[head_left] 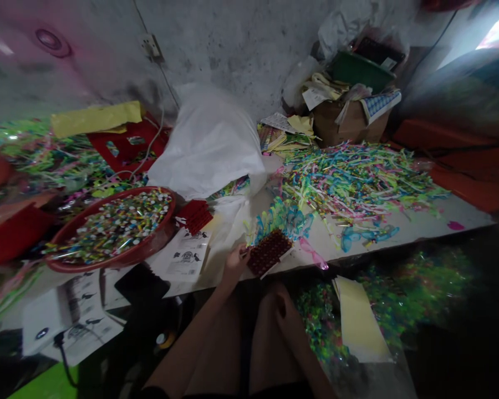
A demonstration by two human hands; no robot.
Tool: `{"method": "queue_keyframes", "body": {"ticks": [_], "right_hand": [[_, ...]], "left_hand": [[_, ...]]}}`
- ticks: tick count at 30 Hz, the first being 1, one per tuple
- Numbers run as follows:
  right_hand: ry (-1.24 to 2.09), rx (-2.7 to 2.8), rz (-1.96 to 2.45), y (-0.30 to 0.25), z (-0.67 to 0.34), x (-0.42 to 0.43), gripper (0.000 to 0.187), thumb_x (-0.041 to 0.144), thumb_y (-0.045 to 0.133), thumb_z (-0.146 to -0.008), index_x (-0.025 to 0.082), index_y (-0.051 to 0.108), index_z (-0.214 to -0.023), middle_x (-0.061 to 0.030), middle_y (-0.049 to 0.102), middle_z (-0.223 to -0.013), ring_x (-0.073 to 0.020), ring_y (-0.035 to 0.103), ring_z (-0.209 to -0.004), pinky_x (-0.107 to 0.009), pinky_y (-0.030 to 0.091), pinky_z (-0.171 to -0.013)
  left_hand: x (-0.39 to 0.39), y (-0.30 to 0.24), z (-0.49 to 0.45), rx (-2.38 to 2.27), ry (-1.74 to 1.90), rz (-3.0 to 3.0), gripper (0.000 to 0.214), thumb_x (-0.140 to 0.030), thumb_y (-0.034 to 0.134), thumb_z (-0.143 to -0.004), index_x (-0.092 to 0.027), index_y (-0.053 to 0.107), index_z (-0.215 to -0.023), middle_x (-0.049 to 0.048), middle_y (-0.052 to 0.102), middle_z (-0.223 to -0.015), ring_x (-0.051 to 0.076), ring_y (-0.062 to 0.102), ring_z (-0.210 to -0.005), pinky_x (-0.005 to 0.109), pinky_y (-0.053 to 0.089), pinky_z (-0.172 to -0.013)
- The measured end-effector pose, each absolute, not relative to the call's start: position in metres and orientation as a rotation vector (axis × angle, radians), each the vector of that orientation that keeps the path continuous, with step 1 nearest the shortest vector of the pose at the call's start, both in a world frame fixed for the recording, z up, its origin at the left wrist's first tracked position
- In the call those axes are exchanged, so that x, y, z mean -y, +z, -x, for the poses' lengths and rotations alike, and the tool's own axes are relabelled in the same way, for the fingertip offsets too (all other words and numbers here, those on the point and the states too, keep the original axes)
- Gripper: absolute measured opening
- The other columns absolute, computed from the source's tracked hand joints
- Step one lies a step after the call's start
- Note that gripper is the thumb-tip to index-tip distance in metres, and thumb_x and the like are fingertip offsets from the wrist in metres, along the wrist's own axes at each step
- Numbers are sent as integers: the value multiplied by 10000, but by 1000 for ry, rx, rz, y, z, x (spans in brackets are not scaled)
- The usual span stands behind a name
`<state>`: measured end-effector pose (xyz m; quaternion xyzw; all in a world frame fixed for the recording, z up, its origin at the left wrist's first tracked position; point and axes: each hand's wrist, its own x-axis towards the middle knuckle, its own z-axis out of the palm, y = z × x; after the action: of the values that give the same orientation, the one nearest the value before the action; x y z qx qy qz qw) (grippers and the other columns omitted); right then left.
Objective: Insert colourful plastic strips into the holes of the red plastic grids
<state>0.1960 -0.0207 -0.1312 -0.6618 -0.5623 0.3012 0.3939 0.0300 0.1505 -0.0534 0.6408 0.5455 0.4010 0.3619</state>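
Note:
At the left side of a dark red block with rows of holes (pixel 270 254), my left hand (pixel 234 263) has its fingers curled together at the block's edge; what they pinch there is too small to make out. Blue, yellow and green translucent plastic pieces (pixel 280 220) stand in a row along the block's far side. Low by my right knee is my right hand (pixel 286 313), apart from the block, its fingers mostly lost in shadow. A pink translucent piece (pixel 314 255) lies at the table edge, right of the block.
A red basin (pixel 170 213) full of small coloured caps stands left, beside red blocks (pixel 194 216) and printed sheets (pixel 183 257). Behind is a white sack (pixel 216 138). Many coloured plastic sticks (pixel 357 177) cover the right side. A cardboard box (pixel 349 124) stands behind them.

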Motion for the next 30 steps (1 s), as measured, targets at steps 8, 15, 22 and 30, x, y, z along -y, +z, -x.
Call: {"method": "queue_keyframes", "body": {"ticks": [8,15,22,30], "right_hand": [[-31,1340,1837,-97,-271,-22,387,299,422,-869,156,527,-1213,-157,494,-1282,-272,426,-1221,-499,362,-1011],[-146,1622,1907,-84,-329,-45,384,254,310,-908,162,596,-1148,-139,629,-1128,-246,540,-1075,-451,399,-944],[-95,1526,1886,-1,-339,-9,354,422,369,-912,176,623,-925,-79,661,-868,-186,618,-751,-279,455,-681],[58,1628,1629,60,-273,-3,294,427,450,-899,179,596,-839,-23,620,-694,-134,570,-586,-226,432,-593]], "left_hand": [[-155,-66,-26,-1415,978,-1706,262,-436,509,-781,-203,570,-883,24,679,-831,203,656,-844,297,494,-754],[-158,-64,-28,-1454,968,-1729,137,-346,530,-761,-217,549,-803,15,657,-787,206,649,-834,318,498,-754],[-151,-71,-28,-1449,1086,-1663,412,-264,621,-714,-160,508,-1096,92,627,-1047,221,609,-993,368,480,-872],[-68,-52,-44,-1165,1129,-2120,482,-394,669,-756,-208,524,-1176,84,605,-1145,233,548,-1089,399,432,-958]]}}
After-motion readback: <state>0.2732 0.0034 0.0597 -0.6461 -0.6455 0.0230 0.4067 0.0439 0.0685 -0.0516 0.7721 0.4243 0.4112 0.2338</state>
